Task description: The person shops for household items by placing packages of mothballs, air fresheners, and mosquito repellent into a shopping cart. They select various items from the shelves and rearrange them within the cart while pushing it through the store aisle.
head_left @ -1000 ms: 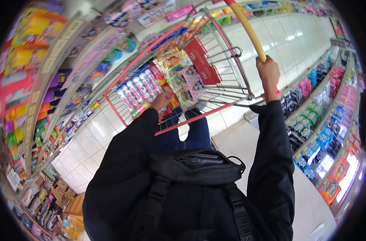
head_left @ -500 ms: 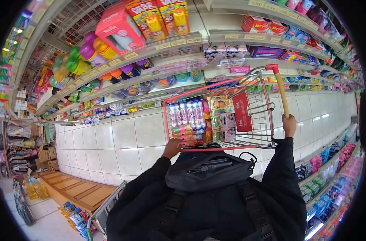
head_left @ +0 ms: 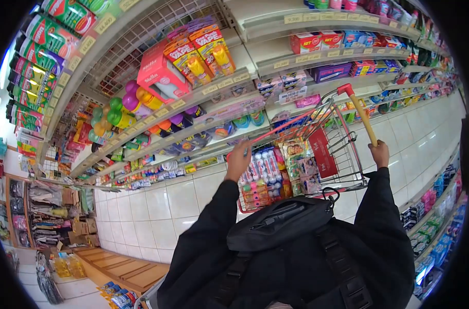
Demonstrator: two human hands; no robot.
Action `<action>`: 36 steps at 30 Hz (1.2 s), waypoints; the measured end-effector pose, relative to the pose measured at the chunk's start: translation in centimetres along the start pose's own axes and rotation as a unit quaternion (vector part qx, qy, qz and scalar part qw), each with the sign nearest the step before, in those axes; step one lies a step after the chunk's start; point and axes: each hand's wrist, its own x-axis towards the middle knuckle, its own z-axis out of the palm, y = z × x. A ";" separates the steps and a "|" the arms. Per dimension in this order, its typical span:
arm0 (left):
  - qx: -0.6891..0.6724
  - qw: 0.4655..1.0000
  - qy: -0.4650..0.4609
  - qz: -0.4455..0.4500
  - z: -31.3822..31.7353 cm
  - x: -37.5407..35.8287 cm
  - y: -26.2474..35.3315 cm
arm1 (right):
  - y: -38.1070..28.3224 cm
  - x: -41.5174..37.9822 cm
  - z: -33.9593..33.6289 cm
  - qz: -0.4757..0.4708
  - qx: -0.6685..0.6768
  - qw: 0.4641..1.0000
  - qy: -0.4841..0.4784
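A shopping cart (head_left: 324,153) with a red rim stands before me, tilted in this view. My right hand (head_left: 379,153) is wrapped round the end of its yellow handle (head_left: 363,118). At the cart's far left corner, my left hand (head_left: 238,160) is closed on the red rim, with the fingers pointing away from me. White multipacks with blue and red print (head_left: 265,165) lie in the cart below that hand. Orange-and-pink packs (head_left: 255,193) sit nearest me, and pale pink packs (head_left: 309,167) stand beside a red panel (head_left: 323,153).
Shelves (head_left: 214,95) of boxed and bottled goods run along the far side. More stocked shelving (head_left: 435,226) stands at the right. A wooden bench-like unit (head_left: 121,265) is at lower left on the tiled floor (head_left: 157,211). A black bag (head_left: 281,221) hangs at my front.
My left hand has moved from the near left part of the cart's rim to its far left corner. The view has turned and the cart appears tilted; my right hand stays on the handle.
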 end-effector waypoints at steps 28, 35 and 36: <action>0.303 0.949 -0.083 -0.011 6.8 21.1 5.2 | 1.0 2.4 -2.0 0.036 -0.027 0.999 -0.009; 0.327 0.943 -0.043 -0.042 7.6 22.1 4.8 | 1.0 2.2 -2.1 0.040 -0.026 0.999 -0.001; 0.330 0.941 -0.053 -0.058 7.7 22.1 4.9 | 1.1 2.2 -2.0 0.037 -0.026 0.999 0.000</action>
